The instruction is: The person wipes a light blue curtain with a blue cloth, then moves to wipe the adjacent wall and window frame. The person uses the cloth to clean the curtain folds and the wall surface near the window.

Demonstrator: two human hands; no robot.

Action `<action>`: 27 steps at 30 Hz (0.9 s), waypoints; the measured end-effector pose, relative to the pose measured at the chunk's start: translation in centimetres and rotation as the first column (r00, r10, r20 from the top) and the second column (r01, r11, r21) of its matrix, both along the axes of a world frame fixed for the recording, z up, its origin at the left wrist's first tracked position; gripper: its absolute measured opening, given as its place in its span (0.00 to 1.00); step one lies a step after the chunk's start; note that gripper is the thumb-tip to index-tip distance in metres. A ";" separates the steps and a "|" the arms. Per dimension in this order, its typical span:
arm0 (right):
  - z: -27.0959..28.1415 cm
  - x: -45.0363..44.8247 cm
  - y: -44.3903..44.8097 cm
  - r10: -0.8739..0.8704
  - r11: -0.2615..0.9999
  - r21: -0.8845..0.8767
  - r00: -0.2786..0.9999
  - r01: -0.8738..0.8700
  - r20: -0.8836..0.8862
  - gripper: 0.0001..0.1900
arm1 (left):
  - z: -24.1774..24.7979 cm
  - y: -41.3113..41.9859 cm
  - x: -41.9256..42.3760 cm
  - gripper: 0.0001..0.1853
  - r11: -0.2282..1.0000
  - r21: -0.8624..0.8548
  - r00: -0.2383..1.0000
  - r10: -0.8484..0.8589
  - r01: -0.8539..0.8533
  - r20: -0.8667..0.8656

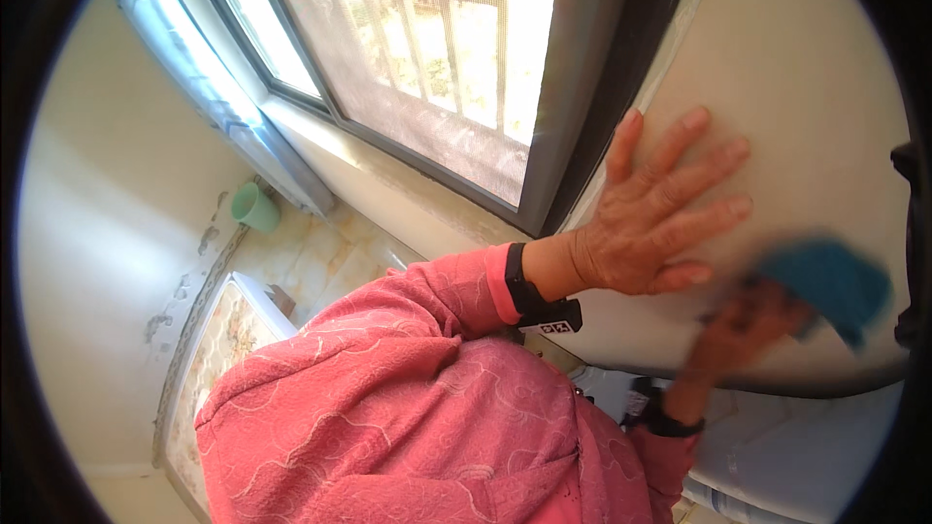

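My left hand (pixel 655 211) lies with spread fingers against a cream wall (pixel 794 87), just right of the dark window frame (pixel 539 222), and holds nothing. Lower on the right, my right hand (pixel 753 324) grips a teal-blue cloth (pixel 830 284) at the wall. Both the cloth and that hand are blurred, so their exact contact with the wall is hard to make out. Black bands with small tags circle both wrists, below pink sleeves.
A screened window (pixel 437 36) with bars outside fills the top. At left hangs a blue-white curtain (pixel 211 102), near a green bin (pixel 255 207) on the tiled floor (pixel 313 251). A floral-patterned panel (pixel 226 335) stands by the left wall. Pale bluish fabric (pixel 786 444) spreads below the wall.
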State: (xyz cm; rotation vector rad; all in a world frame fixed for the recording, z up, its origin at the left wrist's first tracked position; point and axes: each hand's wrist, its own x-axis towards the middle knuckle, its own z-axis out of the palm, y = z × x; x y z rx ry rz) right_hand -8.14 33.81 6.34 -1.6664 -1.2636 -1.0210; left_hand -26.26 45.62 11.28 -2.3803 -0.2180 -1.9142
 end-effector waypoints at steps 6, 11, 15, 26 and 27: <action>1.2 -1.2 -0.3 0.330 0.928 -0.230 0.935 -0.295 0.131 0.10 | -0.4 -1.0 -2.1 0.23 0.982 -0.003 0.982 -0.190 0.190 0.006; 5.0 2.1 -0.6 0.138 0.900 0.435 0.938 0.016 -0.320 0.23 | 0.7 -2.2 -0.7 0.18 0.977 0.069 0.979 -0.204 0.202 0.025; 0.1 -3.7 2.3 0.305 0.951 0.132 0.909 -0.278 -0.283 0.25 | -0.5 -1.5 1.1 0.16 0.972 0.118 0.979 -0.206 0.203 0.008; 10.1 3.5 1.7 -0.002 0.943 0.330 0.987 -0.052 0.161 0.18 | 5.1 0.4 5.3 0.16 0.931 0.326 0.949 -0.241 0.166 0.205; 8.9 3.4 1.8 -0.098 0.959 0.281 0.967 0.029 0.235 0.18 | 4.0 0.5 4.9 0.16 0.934 0.315 0.964 -0.221 0.167 0.146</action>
